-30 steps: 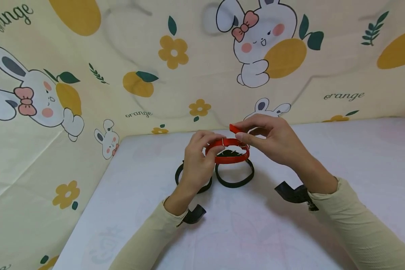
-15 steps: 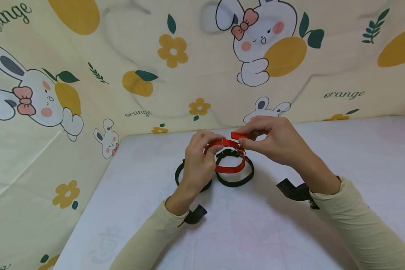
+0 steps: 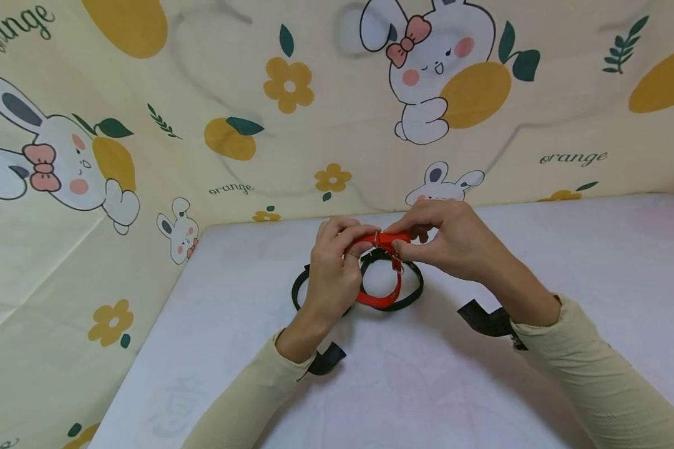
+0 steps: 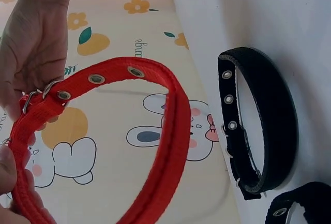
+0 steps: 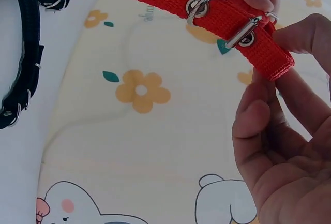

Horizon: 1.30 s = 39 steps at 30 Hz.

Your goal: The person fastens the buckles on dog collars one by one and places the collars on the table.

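A red collar (image 3: 379,300) with metal eyelets is held up above the table, its loop hanging down. My left hand (image 3: 334,268) pinches the band on its left side between thumb and fingers. Opposite it, my right hand (image 3: 449,240) pinches the collar near its strap end (image 5: 276,61). Close up in the right wrist view, the strap end lies past the metal buckle (image 5: 243,31), whose bar crosses near an eyelet. A metal ring (image 5: 198,14) sits further along the band. Part of the band is hidden behind my left fingers.
Two black collars lie on the white table (image 3: 371,386) behind and below my hands: a left one (image 3: 296,290), partly covered by my left hand, and a right one (image 3: 417,280). A printed cloth (image 3: 292,149) rises along the back and left side.
The red strap end that my right hand holds has come down and left, close to my left fingers. The collar's loop now hangs lower and more upright. My left hand has barely moved.
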{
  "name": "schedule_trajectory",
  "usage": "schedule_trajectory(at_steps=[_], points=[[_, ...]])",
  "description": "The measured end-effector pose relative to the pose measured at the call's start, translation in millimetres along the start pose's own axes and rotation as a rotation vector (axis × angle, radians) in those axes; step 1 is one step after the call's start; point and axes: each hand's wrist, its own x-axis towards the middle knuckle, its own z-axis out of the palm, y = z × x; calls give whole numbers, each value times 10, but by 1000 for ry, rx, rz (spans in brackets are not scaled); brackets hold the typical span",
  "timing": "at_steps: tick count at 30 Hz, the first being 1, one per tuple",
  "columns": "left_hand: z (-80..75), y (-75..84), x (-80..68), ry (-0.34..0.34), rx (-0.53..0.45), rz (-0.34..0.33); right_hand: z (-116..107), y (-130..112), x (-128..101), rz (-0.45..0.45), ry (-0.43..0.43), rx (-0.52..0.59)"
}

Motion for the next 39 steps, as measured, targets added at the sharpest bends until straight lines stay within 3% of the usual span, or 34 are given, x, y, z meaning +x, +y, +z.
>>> schedule_trajectory(at_steps=[19, 22, 26, 28, 33, 39], points=[[21, 1, -12, 11, -32, -50, 55, -30, -12, -34, 49, -130], [-7, -18, 16, 36, -103, -126, 30, -14, 4, 34, -14, -135], [-54, -34, 80, 94, -258, -287, -54, 28, 20, 151, -156, -143], [-72, -43, 109, 115, -326, -372, -94, 42, 19, 182, -186, -144], [-100, -56, 148, 128, -432, -507, -135, 36, 3, 207, -107, -88], [-123, -84, 162, 125, -479, -543, -141, -6, -4, 208, -15, -13]])
